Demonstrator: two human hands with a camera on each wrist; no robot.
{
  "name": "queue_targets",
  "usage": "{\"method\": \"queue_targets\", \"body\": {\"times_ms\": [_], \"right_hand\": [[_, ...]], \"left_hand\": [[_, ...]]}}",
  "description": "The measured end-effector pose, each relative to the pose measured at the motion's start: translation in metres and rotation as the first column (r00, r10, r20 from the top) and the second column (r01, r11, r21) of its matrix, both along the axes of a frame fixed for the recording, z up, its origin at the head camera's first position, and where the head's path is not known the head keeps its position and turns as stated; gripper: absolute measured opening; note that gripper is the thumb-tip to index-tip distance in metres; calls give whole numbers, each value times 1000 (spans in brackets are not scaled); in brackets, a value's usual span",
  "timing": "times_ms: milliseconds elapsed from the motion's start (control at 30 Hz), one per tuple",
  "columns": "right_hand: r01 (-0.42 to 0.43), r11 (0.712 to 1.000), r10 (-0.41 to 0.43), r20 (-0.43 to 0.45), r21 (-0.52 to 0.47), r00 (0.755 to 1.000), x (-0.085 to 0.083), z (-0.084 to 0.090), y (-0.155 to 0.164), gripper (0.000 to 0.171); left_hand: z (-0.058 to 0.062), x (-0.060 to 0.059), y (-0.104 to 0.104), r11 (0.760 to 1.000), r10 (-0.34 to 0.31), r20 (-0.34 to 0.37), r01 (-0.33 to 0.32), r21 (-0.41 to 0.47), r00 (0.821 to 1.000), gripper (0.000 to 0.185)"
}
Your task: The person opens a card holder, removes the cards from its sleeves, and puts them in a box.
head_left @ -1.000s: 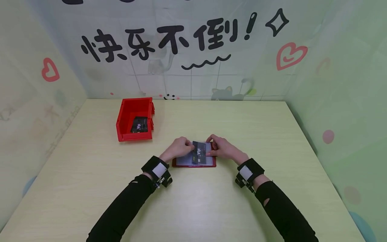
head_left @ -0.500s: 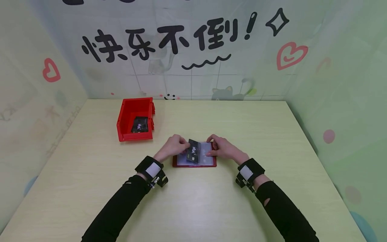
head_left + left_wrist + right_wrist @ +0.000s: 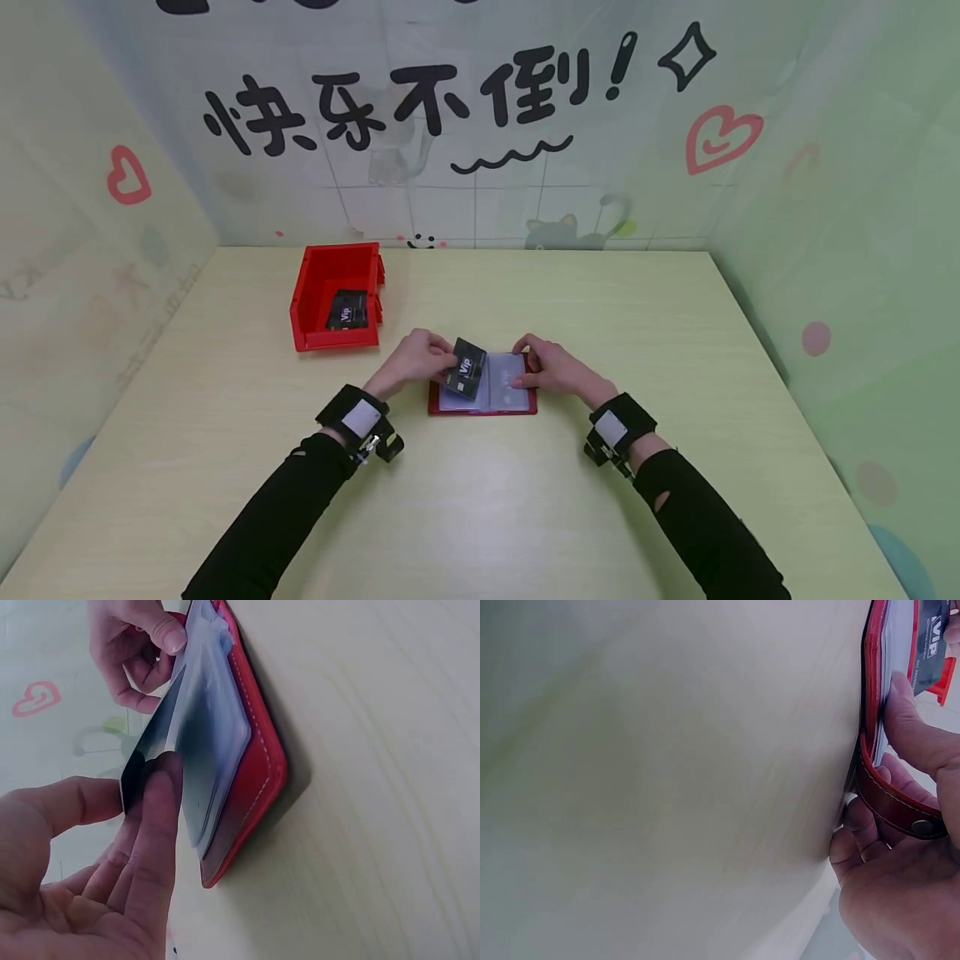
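A black card (image 3: 466, 368) marked "Vip" is pinched between the thumb and fingers of my left hand (image 3: 417, 358). It is tilted above the left page of an open red card holder (image 3: 509, 412) with clear plastic sleeves (image 3: 217, 742). In the left wrist view the card's lower part lies close against the sleeves; whether its edge is inside one I cannot tell. My right hand (image 3: 555, 367) grips the holder's right side, thumb on the sleeves. In the right wrist view its fingers are behind the red cover, by a strap (image 3: 900, 806) with a metal snap.
A red plastic bin (image 3: 335, 339) stands at the back left of the pale wooden table (image 3: 480, 508), with black "Vip" cards (image 3: 347, 310) in it. Printed cloth walls (image 3: 480, 208) enclose the table at the back and sides.
My left hand has moved left and slightly back, drawing the card from the middle of the holder toward its left side and tilting it. The right hand has stayed in place.
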State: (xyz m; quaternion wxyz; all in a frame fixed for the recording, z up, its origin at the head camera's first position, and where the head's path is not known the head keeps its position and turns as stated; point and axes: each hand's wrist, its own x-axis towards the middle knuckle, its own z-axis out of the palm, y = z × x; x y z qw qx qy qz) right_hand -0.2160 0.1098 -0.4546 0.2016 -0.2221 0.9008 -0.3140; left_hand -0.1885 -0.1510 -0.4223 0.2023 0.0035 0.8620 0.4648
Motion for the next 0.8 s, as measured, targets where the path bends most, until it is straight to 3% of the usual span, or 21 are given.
{"method": "queue_targets", "body": {"times_ms": [467,800], "right_hand": [[-3,1000,3,4,0,1000,0,-1,0,49],[-10,1000,10,-6,-1,1000,0,-1,1,48]], "left_hand": [[21,-4,-28,990,73,-82,-63,123,994,43],[38,-9,-49,973,183,-160,-156,168,970,51]]}}
